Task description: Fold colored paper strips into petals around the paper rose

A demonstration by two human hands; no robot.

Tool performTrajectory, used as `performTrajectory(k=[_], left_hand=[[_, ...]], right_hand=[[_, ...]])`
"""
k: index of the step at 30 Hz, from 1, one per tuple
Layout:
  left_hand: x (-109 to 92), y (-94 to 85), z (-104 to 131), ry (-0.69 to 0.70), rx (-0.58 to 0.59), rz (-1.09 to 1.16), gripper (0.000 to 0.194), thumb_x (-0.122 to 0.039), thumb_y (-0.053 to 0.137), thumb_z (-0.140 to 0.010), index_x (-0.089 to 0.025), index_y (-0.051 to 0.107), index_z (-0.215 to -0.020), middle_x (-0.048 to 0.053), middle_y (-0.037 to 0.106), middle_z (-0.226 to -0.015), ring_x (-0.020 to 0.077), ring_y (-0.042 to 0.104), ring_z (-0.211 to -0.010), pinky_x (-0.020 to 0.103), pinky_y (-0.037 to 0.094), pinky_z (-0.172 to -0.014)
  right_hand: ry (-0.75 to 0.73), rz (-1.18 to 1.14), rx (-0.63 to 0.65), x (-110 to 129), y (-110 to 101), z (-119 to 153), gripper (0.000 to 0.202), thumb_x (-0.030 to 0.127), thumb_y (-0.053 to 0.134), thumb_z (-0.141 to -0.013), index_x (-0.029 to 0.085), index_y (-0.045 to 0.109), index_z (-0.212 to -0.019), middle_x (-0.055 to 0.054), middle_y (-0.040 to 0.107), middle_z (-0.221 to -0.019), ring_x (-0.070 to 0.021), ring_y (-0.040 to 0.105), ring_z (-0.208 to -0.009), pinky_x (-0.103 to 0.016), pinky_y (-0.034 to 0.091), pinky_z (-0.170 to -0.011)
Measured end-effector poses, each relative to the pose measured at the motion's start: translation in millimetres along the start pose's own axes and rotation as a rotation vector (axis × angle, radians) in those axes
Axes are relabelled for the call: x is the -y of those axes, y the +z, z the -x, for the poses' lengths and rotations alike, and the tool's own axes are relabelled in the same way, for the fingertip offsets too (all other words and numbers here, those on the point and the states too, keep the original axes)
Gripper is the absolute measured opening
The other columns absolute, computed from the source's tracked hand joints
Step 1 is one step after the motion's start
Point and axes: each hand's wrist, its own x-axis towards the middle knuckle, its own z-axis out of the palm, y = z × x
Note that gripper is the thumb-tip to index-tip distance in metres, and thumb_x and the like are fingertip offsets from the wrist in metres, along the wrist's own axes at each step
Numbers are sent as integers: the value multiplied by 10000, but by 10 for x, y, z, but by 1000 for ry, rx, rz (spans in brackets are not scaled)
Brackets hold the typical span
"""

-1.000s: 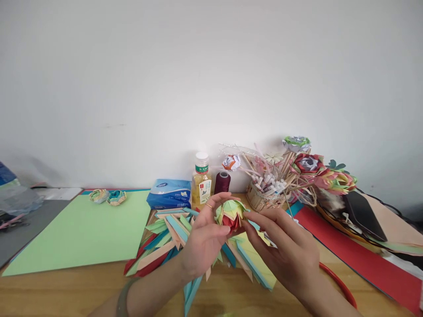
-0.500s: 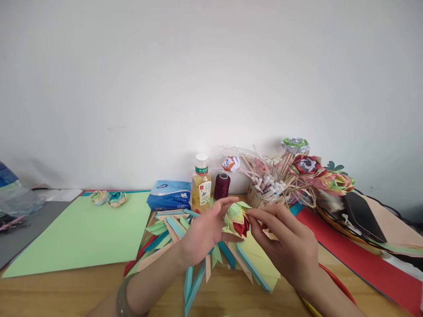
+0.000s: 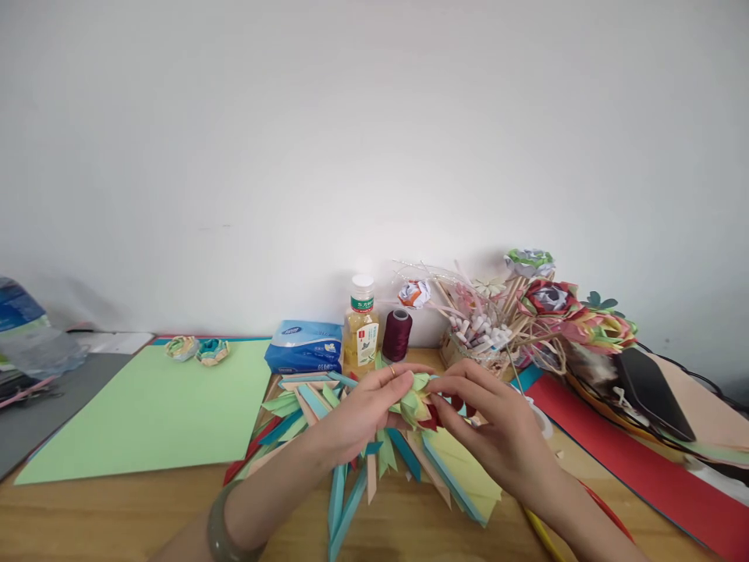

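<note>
A folded paper flower (image 3: 414,406) in pale green, yellow and red is held up between both hands over the table. My left hand (image 3: 367,410) has its thumb and fingers closed round the flower's left side. From the right, my right hand (image 3: 488,417) pinches the flower's edge near the red petals with thumb and forefinger. Its fingertips partly cover that side. Beneath the hands, folded paper strips (image 3: 345,499) in blue, green, peach and red lie fanned out, with a yellow sheet (image 3: 468,460) under the right hand.
Behind the hands stand a tissue pack (image 3: 304,347), a drink bottle (image 3: 361,328) and a spool of dark red thread (image 3: 397,336). Finished paper flowers (image 3: 550,300) rise from a basket (image 3: 456,351). Green sheets (image 3: 157,414) lie left, red sheets (image 3: 632,460) right, beside a black phone-like object (image 3: 655,394).
My left hand, spread beside the paper flower earlier, has closed on it. The right hand still pinches its edge. The whole view has shifted slightly.
</note>
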Motion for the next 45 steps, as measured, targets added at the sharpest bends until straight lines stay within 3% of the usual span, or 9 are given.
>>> performTrajectory(k=[3,7,15,19,27,35,39,45], left_hand=[[12,5,-4,88,7,73,340,-355,564,-860,-263,605,-1185,55,582,-1048,128,584,-824,268,550,-724],[45,-15,-14,158,28,100,343,-322,558,-867,-286,592,-1206,50,541,-1109,146,547,-900,323,547,-796],[77,-29,-10,260,76,-9,297,-312,525,-886,-277,622,-1165,51,525,-1294,231,490,-1152,337,465,-913],[84,-17,6,304,90,4,277,-311,510,-892,-278,642,-1134,34,468,-1378,258,435,-1233,323,464,-904],[144,-34,-20,375,42,-69,339,-317,499,-903,-346,545,-1238,10,453,-1406,238,435,-1248,339,411,-966],[171,-48,-27,451,2,-177,344,-323,549,-877,-328,554,-1221,29,496,-1350,245,440,-1256,383,310,-1067],[162,-32,-10,494,-27,-202,340,-303,562,-872,-338,554,-1210,14,504,-1332,224,429,-1261,356,322,-1064],[159,-6,23,574,-42,-271,364,-254,565,-873,-386,531,-1210,-15,478,-1307,181,409,-1258,276,374,-1021]], right_hand=[[93,-62,-80,7,11,-1,103,143,541,-862,202,622,-841,-8,583,-718,-119,544,-580,-218,438,-492],[173,-113,-69,24,1,-10,118,157,557,-852,206,631,-774,5,576,-670,-119,517,-551,-215,406,-453],[147,-73,-142,91,6,9,87,131,564,-820,193,621,-799,3,553,-677,-106,492,-525,-211,400,-441],[169,-72,-115,105,1,15,95,137,556,-821,186,634,-797,1,547,-657,-109,490,-521,-213,399,-439],[299,-179,7,57,-34,-9,117,196,568,-820,219,681,-804,14,562,-632,-120,520,-544,-215,394,-460],[337,-225,4,73,-32,1,117,248,565,-849,209,653,-782,11,571,-657,-122,528,-564,-223,409,-487],[235,-144,-125,90,-9,21,81,203,564,-851,204,617,-790,7,565,-700,-109,488,-551,-222,400,-485],[202,-144,-48,116,7,19,95,176,546,-864,200,612,-799,4,563,-700,-112,511,-578,-214,409,-494]])
